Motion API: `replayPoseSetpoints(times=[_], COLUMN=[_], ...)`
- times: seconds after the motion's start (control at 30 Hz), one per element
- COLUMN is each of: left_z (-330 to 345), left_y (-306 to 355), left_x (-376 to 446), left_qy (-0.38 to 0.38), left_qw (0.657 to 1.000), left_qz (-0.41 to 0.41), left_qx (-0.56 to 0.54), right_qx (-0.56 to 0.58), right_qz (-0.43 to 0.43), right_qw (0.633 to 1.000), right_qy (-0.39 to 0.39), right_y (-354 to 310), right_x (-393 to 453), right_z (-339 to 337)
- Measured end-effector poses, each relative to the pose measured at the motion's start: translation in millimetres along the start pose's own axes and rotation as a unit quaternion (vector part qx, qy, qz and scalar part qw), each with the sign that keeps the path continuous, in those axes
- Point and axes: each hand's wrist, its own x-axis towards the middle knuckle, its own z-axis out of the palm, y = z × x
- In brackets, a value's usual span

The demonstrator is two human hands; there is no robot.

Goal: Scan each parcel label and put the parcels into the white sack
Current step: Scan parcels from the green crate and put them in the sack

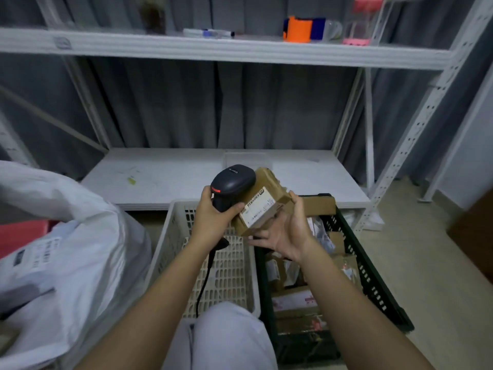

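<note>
My left hand (213,217) is clenched around the handle of a black barcode scanner (232,184), fingers wrapped and thumb lying across toward the parcel; the scanner's head is tipped over the top of the box, and its cable (205,279) hangs down past my wrist. My right hand (285,231) has its grip on a small brown cardboard parcel (264,201), cradling it from the right and underneath with the fingers curled along its lower edge. I hold the parcel up in the air, tilted, above the gap between the two crates. Its white shipping label (257,206) faces up toward me, with print and a barcode too blurred to read, and touches the left thumb.

The white sack (66,249) sits to my left, bulging, with a labelled package showing at its mouth. Below the hands is a white slotted crate (234,276), and just beside it on the right a dark crate (373,284) holding more brown and plastic-wrapped parcels (296,300). A white metal rack (213,49) stands behind.
</note>
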Motion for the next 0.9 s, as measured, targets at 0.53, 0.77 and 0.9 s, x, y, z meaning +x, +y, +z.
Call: replayPoseSetpoints(times=[0.53, 0.77, 0.9], left_z=[-104, -138, -147], left_y=[66, 70, 79], left_x=[-7, -8, -17], left_qy=[0.199, 0.172, 0.122], left_qw=[0.977, 0.983, 0.982], left_qz=[0.033, 0.041, 0.050], left_qx=[-0.076, 0.040, 0.133], right_qx=[-0.482, -0.642, -0.690], right_qz=[-0.304, -0.427, -0.418], right_qw=[0.805, 0.603, 0.552], right_qy=[0.166, 0.204, 0.211], right_y=[0, -21, -36], right_x=[-2, 12, 22], right_z=[121, 124, 125])
